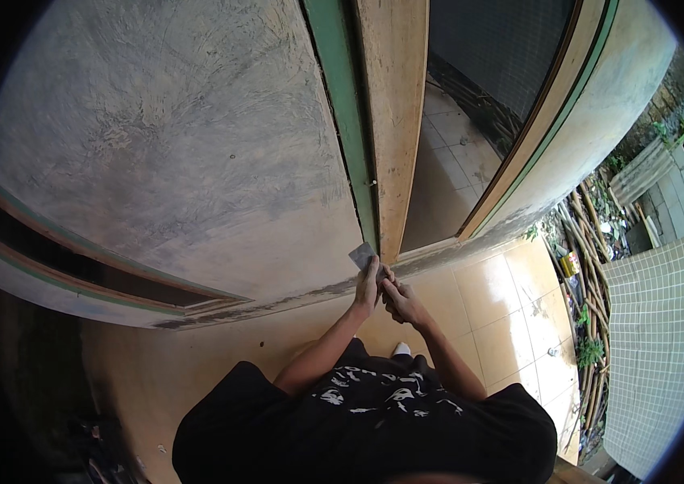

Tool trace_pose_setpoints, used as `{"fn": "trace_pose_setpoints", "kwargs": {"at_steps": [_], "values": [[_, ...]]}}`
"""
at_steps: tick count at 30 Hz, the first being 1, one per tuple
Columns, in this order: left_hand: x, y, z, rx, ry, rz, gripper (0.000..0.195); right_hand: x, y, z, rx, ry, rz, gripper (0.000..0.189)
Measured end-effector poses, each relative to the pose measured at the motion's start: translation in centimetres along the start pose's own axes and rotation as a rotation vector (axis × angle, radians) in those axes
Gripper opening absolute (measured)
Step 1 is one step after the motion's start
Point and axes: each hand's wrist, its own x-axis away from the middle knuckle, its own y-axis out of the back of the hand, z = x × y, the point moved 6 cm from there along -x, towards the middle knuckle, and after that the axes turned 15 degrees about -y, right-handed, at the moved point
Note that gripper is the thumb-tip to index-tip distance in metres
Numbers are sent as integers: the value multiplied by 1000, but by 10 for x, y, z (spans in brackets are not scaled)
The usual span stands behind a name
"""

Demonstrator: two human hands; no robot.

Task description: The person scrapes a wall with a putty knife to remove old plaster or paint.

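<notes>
A small flat grey piece (362, 256) with straight edges sticks up past my fingers. The picture does not settle whether it is sandpaper or a blade. My left hand (368, 289) grips it from the left, with the thumb lying along its face. Close against that hand, my right hand (403, 304) has its fingers curled at the lower end of the same piece, partly hidden. Just beyond my hands stand a green-painted wooden frame (342, 91) and a bare, worn wooden board (395, 121) beside it.
A rough plastered wall (196, 121) fills the left. Dark glass (493, 54) right of the board reflects tiles and sticks. I stand over a tan tiled floor (487, 290). Bamboo poles (596, 327) and a pale checked sheet (662, 351) lie along its right side.
</notes>
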Motion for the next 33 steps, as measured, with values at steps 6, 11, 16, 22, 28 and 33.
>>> {"fn": "trace_pose_setpoints", "kwargs": {"at_steps": [6, 11, 16, 22, 28, 33], "values": [[44, 45, 34, -116, -78, -236, 41, 10, -12, -44, -160, -44, 223, 30], [41, 51, 18, -87, -128, -216, 43, 14, -26, -26, -112, -37, 310, 43], [27, 24, -23, -55, -164, -139, 47, 11, -36, 0, -64, 7, 304, 47], [6, 21, -57, -37, -176, -78, 44, 9, -55, 20, 1, -66, 191, 41], [-19, 25, -74, 248, -45, 20, 53, -8, -70, 34, 2, 58, 100, 44], [-27, 32, -88, 141, -91, -4, 56, -15, -83, 42, 51, 130, 13, 48]]}}
